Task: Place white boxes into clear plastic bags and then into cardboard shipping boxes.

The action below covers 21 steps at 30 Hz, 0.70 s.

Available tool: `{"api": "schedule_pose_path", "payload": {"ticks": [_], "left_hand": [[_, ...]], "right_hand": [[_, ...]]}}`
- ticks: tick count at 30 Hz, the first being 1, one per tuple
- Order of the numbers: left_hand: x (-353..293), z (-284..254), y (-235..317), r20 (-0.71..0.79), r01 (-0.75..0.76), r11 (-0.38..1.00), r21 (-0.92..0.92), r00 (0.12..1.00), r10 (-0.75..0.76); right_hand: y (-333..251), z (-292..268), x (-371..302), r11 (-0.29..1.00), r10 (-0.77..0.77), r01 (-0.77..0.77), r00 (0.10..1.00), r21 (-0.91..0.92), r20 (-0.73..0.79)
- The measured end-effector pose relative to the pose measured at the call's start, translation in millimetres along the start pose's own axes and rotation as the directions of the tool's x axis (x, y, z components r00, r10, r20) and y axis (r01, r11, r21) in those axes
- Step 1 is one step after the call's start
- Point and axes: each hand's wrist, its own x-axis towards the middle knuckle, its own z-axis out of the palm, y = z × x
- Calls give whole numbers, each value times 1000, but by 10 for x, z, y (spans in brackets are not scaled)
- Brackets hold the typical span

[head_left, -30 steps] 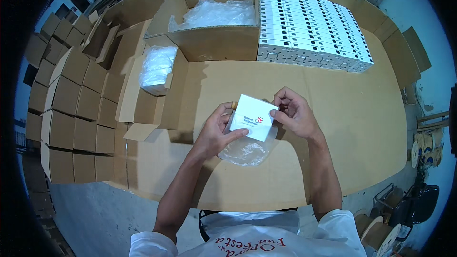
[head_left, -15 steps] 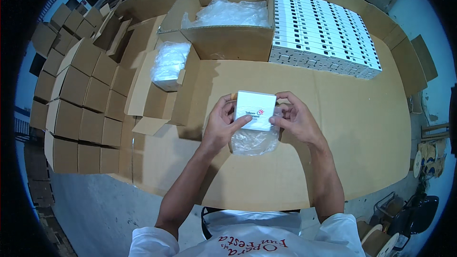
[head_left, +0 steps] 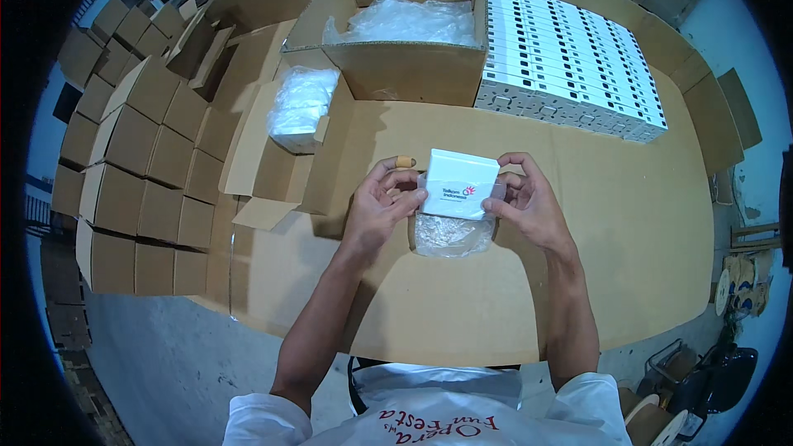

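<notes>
Both hands hold one small white box (head_left: 461,183) up over the bench (head_left: 628,223), in front of the chest. Left hand (head_left: 382,205) has its fingers curled onto the box's left edge, with a tan cot on one raised fingertip; right hand (head_left: 529,202) pinches the right edge, thumb below and fingers over the top. A clear plastic bag (head_left: 452,234) hangs crumpled under the box, its mouth around the box's lower part; how far the box sits inside I cannot tell.

Beyond the hands stands a big open carton (head_left: 405,66) with more clear bags in it, and to its right lie rows of white boxes (head_left: 570,58) packed tight together. A smaller open carton (head_left: 297,116) with bags lies to the left, beside stacks of closed brown cartons (head_left: 132,157).

The grip is only at the edges, so the likeliest slip is the box tilting out of the fingers if one hand lets go to tug the bag. Thin film could also snag on a box corner and tear, or bunch so the box goes in crooked.
</notes>
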Motion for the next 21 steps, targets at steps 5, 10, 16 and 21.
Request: {"api": "schedule_pose_path", "payload": {"ticks": [5,10,16,21], "left_hand": [[-4,6,0,-29,-51,999,-1,998,51],[17,-30,-31,-14,-61,998,-11,998,61],[8,-16,-15,-11,-84,991,-102,996,84],[14,-21,-28,64,-105,980,-168,991,117]], "right_hand": [[24,12,3,1000,-2,1,1000,-24,-19],[-27,10,-16,999,3,-4,1000,-41,-29],[22,-84,-12,997,70,-69,997,42,-13],[40,-103,-22,978,22,-20,1000,208,-7]]}}
